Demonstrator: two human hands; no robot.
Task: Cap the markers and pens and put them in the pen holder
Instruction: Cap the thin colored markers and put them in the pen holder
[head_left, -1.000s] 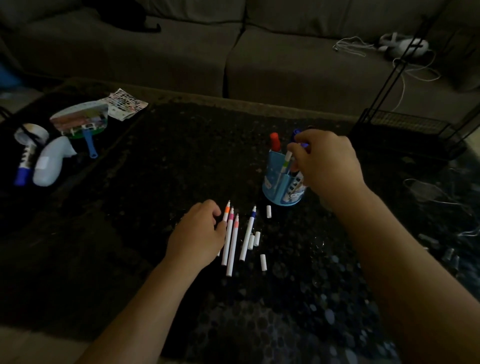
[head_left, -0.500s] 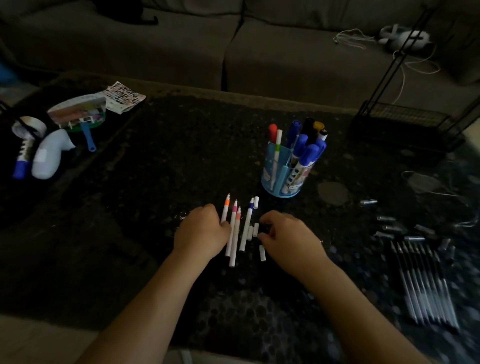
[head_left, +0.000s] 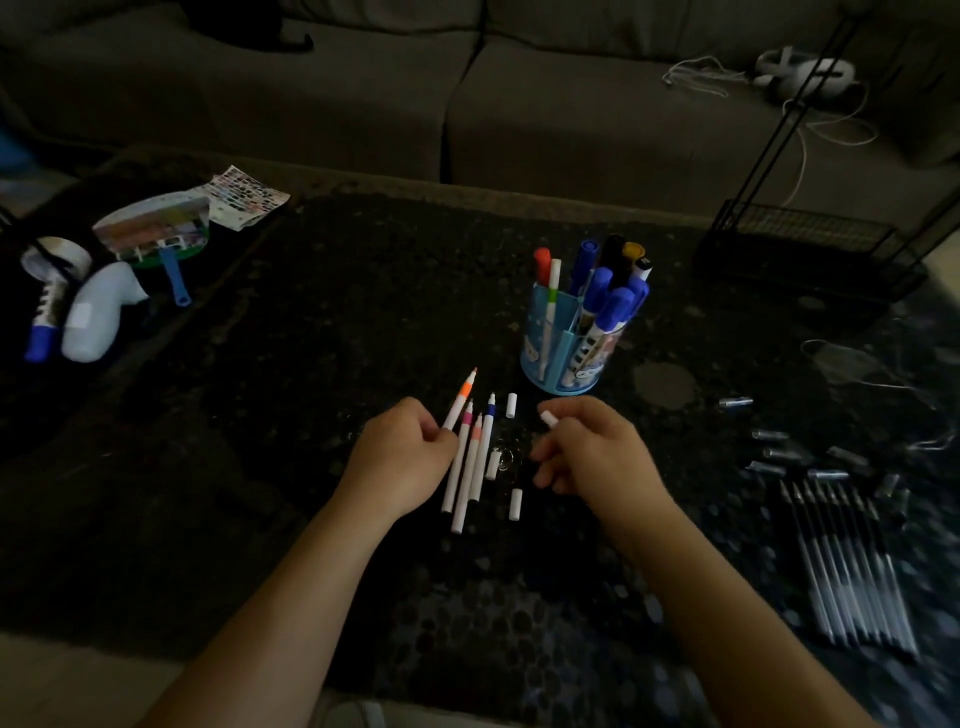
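Here, capping the orange pen (head_left: 460, 400).
My left hand (head_left: 400, 452) grips it, my right hand (head_left: 592, 457) pinches a white cap (head_left: 548, 418); next I align them.

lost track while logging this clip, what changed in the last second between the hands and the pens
The right hand left the pen holder, came down toward the person and picked up a white cap. The left hand, which rested on the orange-tipped pen, now grips it with its tip raised. The other three uncapped pens, the loose caps and the holder stayed put.
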